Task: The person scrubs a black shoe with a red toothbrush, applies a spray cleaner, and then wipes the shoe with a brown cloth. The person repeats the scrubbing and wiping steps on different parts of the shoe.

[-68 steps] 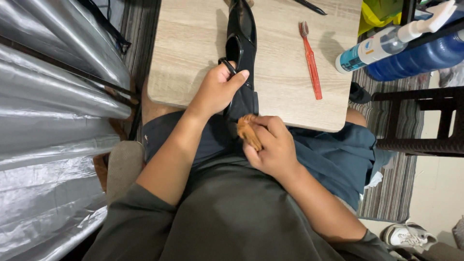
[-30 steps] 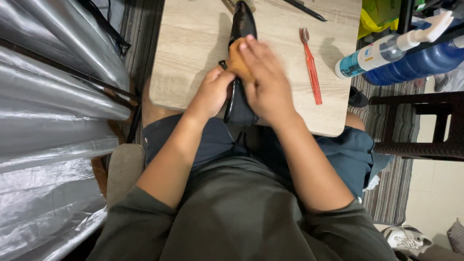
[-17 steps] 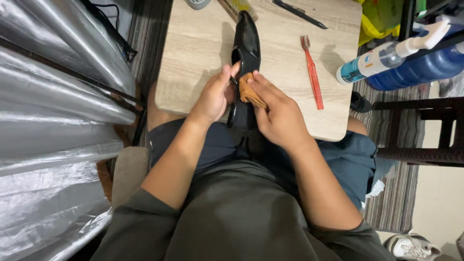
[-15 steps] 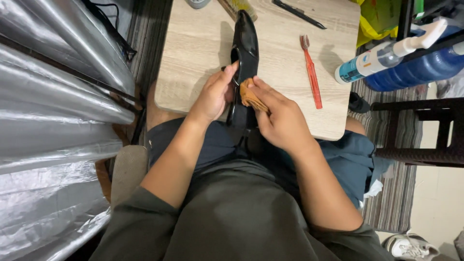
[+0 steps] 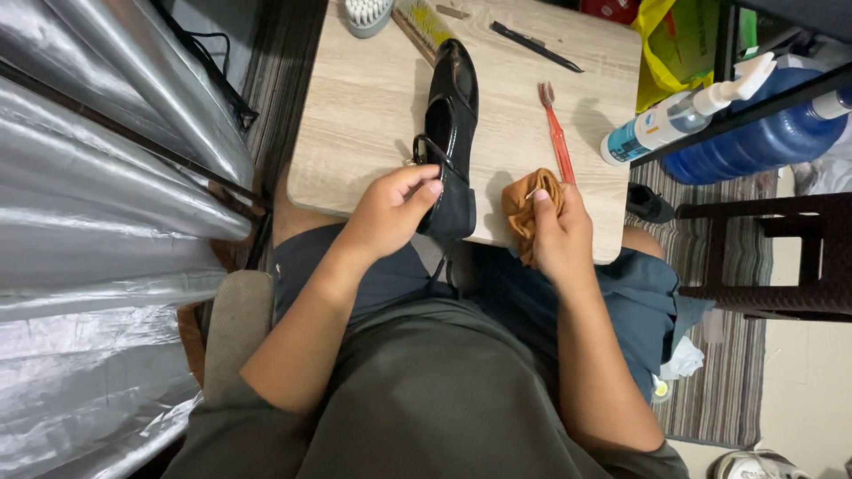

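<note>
A black leather shoe (image 5: 451, 115) lies lengthwise on a small light wooden table (image 5: 364, 98), its heel at the near edge. My left hand (image 5: 390, 208) grips the shoe at the heel and strap. My right hand (image 5: 559, 235) holds a crumpled tan cloth (image 5: 525, 202) just right of the heel, apart from the shoe, over the table's near edge. A red toothbrush (image 5: 556, 133) lies on the table just beyond the cloth.
At the table's far edge lie a white brush (image 5: 366, 13), a wooden-backed brush (image 5: 426, 22) and a black pen (image 5: 537, 46). A spray bottle (image 5: 683, 111) and a blue water jug (image 5: 763, 146) stand to the right. Silver sheeting (image 5: 98, 177) fills the left side. A dark stool (image 5: 781, 257) stands at right.
My right hand with the cloth was rubbing along the shoe, then came off it to the right of the heel. My left hand kept hold of the heel.
</note>
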